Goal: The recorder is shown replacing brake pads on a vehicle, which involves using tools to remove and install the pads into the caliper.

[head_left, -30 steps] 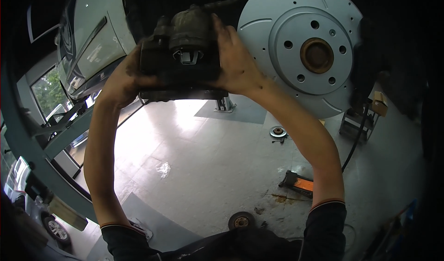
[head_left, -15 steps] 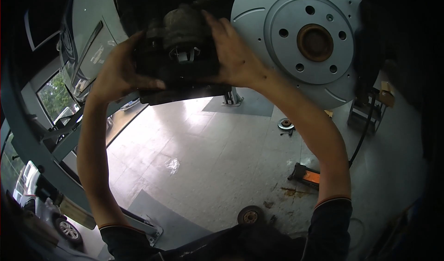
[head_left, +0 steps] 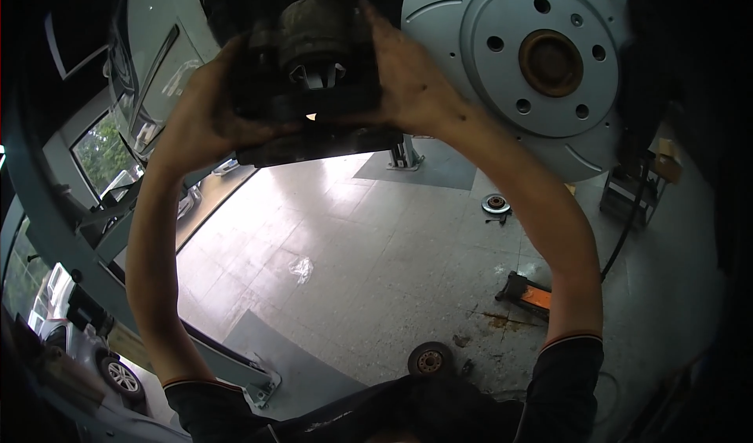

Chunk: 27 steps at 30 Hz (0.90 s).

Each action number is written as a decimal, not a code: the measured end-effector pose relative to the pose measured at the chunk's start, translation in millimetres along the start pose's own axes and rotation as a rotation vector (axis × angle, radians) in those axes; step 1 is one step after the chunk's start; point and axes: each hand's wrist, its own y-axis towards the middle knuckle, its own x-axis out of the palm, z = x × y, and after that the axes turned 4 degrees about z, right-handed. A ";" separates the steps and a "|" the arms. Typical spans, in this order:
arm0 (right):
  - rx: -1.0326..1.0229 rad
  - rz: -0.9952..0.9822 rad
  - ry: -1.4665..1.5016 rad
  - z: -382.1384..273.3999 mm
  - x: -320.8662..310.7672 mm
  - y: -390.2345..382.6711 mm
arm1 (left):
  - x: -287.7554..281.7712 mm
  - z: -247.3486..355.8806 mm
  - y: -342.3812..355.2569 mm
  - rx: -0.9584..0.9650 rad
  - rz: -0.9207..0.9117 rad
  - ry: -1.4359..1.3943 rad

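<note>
My left hand [head_left: 205, 112] grips the left side of a dark brake caliper [head_left: 314, 33], its fingers wrapped round the housing. On the caliper's right side my right hand [head_left: 410, 90] also holds it, fingers along the edge. A small metal clip [head_left: 320, 76] shows on the caliper's front, and much of the housing is lost in shadow. Just right of the caliper, a silver slotted brake disc [head_left: 503, 82] with bolt holes and a rusty centre hub [head_left: 549, 63] stands upright.
A raised car body [head_left: 157, 19] and a lift arm [head_left: 102, 231] are at left. Below lie tiled floor [head_left: 345, 255], an orange-black jack [head_left: 533, 298], an old disc [head_left: 430, 358] and another disc [head_left: 496, 204]. A trolley with a box [head_left: 627, 196] is at right.
Both my hands have moved a little upward in the view with the caliper still held. The brake disc and car also appear higher, as the view has shifted slightly.
</note>
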 end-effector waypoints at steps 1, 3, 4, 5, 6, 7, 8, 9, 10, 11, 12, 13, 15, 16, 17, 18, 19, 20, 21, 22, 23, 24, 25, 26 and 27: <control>0.026 -0.045 -0.017 0.3 -1.0 0.4 | -0.1 0.7 0.0 -0.055 0.006 0.016; 0.021 -0.058 0.061 1.2 -4.2 0.5 | -0.1 3.3 0.4 -0.008 0.012 0.062; -0.006 -0.045 0.033 1.7 -5.7 0.7 | -0.3 5.0 1.2 -0.006 0.018 0.090; 0.028 -0.044 0.074 1.7 -6.2 0.2 | -0.4 7.0 2.2 -0.024 0.007 0.105; 0.026 -0.019 0.066 1.5 -6.4 -0.4 | -0.3 9.2 3.0 -0.042 -0.003 0.118; 0.036 -0.019 0.046 1.3 -6.3 -1.2 | 0.0 11.5 4.1 -0.019 -0.006 0.124; 0.027 -0.008 0.034 0.9 -5.8 -2.2 | 0.4 13.7 5.1 -0.050 -0.003 0.127; 0.033 -0.024 0.010 0.9 -5.0 -2.5 | 1.2 15.9 5.8 -0.040 0.005 0.120; 0.040 -0.040 -0.012 0.8 -4.2 -2.8 | 1.9 18.1 5.9 -0.062 0.013 0.119; 0.025 -0.010 -0.013 -0.1 -3.4 -4.8 | 2.7 20.0 4.9 -0.043 0.013 0.098; 0.013 0.020 -0.016 -0.3 -3.2 -6.3 | 3.0 21.7 4.2 -0.053 0.012 0.081; 0.001 0.026 -0.031 -0.2 -3.0 -7.3 | 2.8 22.7 3.3 -0.071 0.013 0.059; 0.054 0.006 0.030 0.2 -3.4 -7.9 | 1.7 23.5 2.5 -0.141 -0.007 0.051; 0.076 -0.022 0.027 0.3 -3.5 -7.6 | 1.0 23.1 2.5 -0.160 -0.022 0.031; 0.082 -0.023 0.055 0.7 -4.1 -6.9 | 0.5 22.3 3.2 -0.143 -0.017 0.048; 0.079 -0.032 0.060 0.6 -4.5 -5.9 | -0.2 21.3 3.6 -0.110 -0.014 0.054; 0.070 -0.037 0.045 0.1 -4.6 -4.8 | -0.3 20.5 3.7 -0.081 -0.006 0.047; 0.062 -0.012 0.055 -1.2 -4.0 -3.9 | -0.2 19.8 3.1 -0.088 0.002 0.068; 0.043 0.018 0.045 -2.7 -3.9 -3.2 | 0.4 19.3 2.5 -0.096 0.020 0.078; 0.043 0.013 0.030 -4.5 -3.8 -2.6 | 1.0 19.1 1.2 -0.152 0.047 0.100; 0.047 0.034 0.073 -5.4 -5.2 -2.5 | 2.5 19.3 -0.7 -0.133 0.058 0.058; 0.068 0.017 0.109 -5.9 -7.0 -2.6 | 4.6 19.9 -3.5 -0.159 0.081 0.027; 0.067 0.022 0.136 -6.4 -8.3 -1.8 | 5.3 20.5 -5.1 -0.177 0.099 0.006; 0.108 -0.011 0.136 -7.2 -9.1 -2.1 | 6.0 20.8 -5.6 -0.176 0.101 -0.035; 0.133 -0.025 0.125 -7.8 -9.9 -2.4 | 6.9 20.9 -5.4 -0.168 0.094 -0.070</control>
